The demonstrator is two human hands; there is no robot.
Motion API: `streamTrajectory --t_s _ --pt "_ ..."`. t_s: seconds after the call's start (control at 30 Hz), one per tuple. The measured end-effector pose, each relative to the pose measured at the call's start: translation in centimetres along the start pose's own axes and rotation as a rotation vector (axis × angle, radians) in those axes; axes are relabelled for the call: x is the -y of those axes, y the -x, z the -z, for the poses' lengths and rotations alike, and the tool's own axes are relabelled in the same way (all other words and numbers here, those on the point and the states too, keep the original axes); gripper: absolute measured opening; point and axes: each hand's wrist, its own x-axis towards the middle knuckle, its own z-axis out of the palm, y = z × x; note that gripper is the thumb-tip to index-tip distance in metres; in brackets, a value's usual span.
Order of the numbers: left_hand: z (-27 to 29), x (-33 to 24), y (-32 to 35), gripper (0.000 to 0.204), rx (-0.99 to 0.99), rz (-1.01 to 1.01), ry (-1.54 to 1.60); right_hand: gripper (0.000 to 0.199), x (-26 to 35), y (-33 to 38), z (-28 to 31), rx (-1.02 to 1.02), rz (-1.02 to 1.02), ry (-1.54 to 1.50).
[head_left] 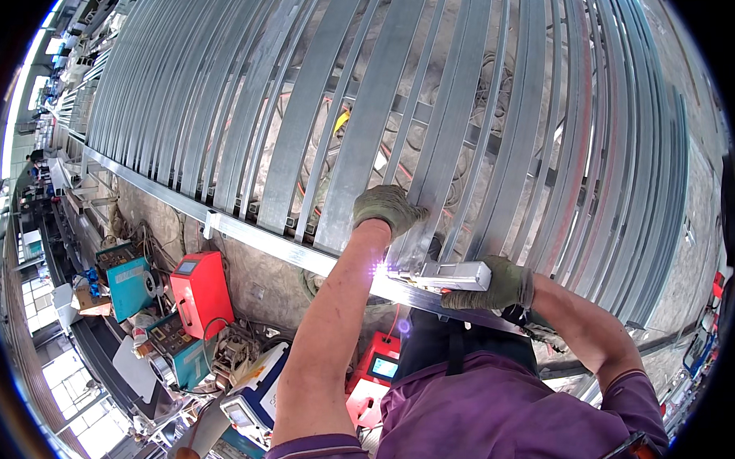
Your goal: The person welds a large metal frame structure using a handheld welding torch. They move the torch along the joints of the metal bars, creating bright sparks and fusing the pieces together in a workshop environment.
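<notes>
My left hand [385, 210], in a dull green work glove, is closed over a narrow grey steel bar [413, 106], its fingertips reaching the wide bar to the right. Most of its grip is hidden under the glove. My right hand [507, 283], gloved alike, is wrapped round a silver handheld welding gun [458, 275]. The gun's nozzle points left, and a bright white-violet glow [381, 269] burns at its tip, where the bars meet the long near rail [287, 247]. Glare hides the joint itself.
Many parallel steel bars [299, 110] span the frame ahead, with hoses and cables on the floor below. To the left stand a red machine [201, 296] and teal machines [131, 286]. Another red unit with a lit screen [377, 375] is close by my body.
</notes>
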Motion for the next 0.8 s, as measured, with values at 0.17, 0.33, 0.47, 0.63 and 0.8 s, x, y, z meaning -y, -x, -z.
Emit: streamTrajectory --t_s 0.17,0.33,0.47,0.63,0.8 --pt "-0.1 0.1 0.0 0.088 -0.007 -0.008 -0.007 0.068 0.6 0.2 0.3 0.014 -0.018 0.057" --pt "-0.2 0.1 -0.1 0.089 -0.008 -0.005 -0.007 0.069 0.6 0.4 0.3 0.002 -0.012 0.051" --pt "-0.1 0.0 0.0 0.089 -0.006 0.003 -0.005 0.07 0.3 0.4 0.2 -0.017 0.0 0.094" --pt "-0.3 0.1 -0.2 0.089 -0.015 0.001 -0.007 0.069 -0.5 0.4 0.2 -0.005 -0.001 0.058" --pt "-0.1 -0.1 -0.1 0.088 0.016 0.03 0.002 0.069 -0.5 0.4 0.1 -0.003 -0.009 0.038"
